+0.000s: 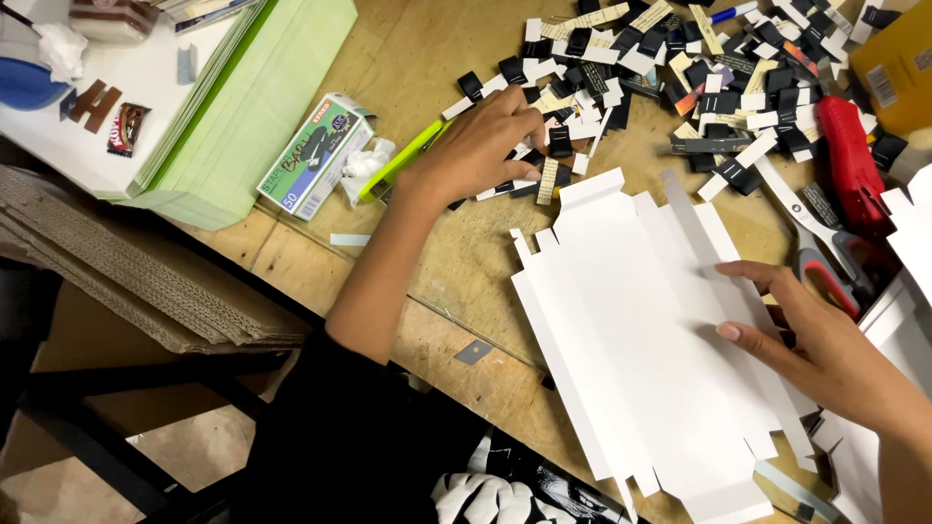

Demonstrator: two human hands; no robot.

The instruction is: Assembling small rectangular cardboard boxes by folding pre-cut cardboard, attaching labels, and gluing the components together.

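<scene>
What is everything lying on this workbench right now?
Flat white die-cut cardboard box blank: one, white, centre of the wooden bench.
Small black and white paper strips: many, a scattered pile at top.
Red-handled scissors: one, right.
Red plastic tool: one, right.
Green pen-shaped tool: one, by the left wrist.
Small green and white box: one, left.
Light green paper stack: one, upper left.
Corrugated cardboard sheets: several, brown, far left.
Left hand: picking among the strips.
Right hand: flat on the blank.

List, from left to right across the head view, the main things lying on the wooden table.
Stack of pale green paper → small green and white box → left hand on the black and white strips → flat white box blank → right hand → red tool.
</scene>
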